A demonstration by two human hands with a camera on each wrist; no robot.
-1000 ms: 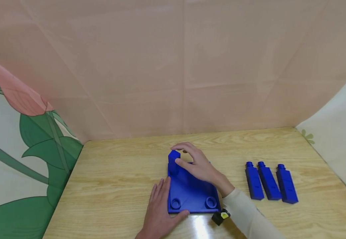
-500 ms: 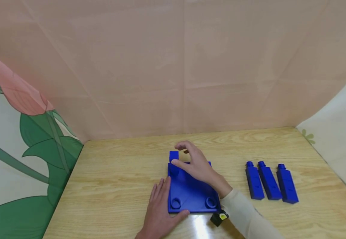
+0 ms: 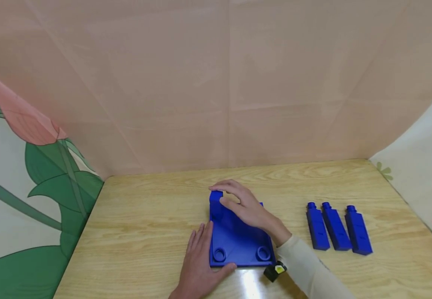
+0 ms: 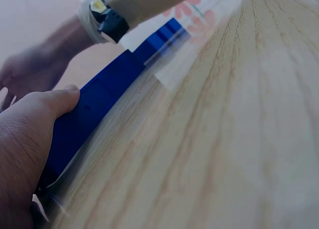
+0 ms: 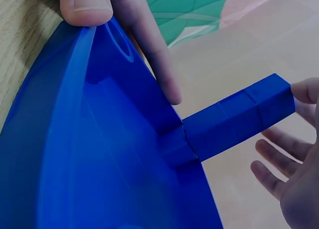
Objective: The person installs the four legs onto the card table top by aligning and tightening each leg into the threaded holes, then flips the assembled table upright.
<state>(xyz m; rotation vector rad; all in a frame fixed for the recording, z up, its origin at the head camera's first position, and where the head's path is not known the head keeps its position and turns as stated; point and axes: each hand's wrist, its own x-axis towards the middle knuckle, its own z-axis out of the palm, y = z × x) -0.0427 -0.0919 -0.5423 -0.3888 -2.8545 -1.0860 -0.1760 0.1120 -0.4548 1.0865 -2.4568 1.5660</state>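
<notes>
A square blue tabletop [image 3: 238,243], with a raised rim and round sockets [image 3: 263,253] in its near corners, lies on the table. At its far left corner a blue square leg [image 3: 216,203] stands upright; the right wrist view shows the leg [image 5: 234,116] meeting its corner socket. My right hand [image 3: 247,207] holds the top of this leg between thumb and fingers. Around the near left corner, my left hand [image 3: 201,263] grips the tabletop, its thumb [image 5: 89,7] on the front rim and its fingers along the left side.
Three more blue legs [image 3: 318,230] with narrow necks lie side by side on the wooden table [image 3: 137,232] at the right. A pinkish cloth [image 3: 216,83] hangs behind the table's back edge. Flower-printed cloth borders both sides.
The leg has turned about its upright axis. Half a second ago my right fingers were off its far side; now they are round its top again. My left hand has stayed put.
</notes>
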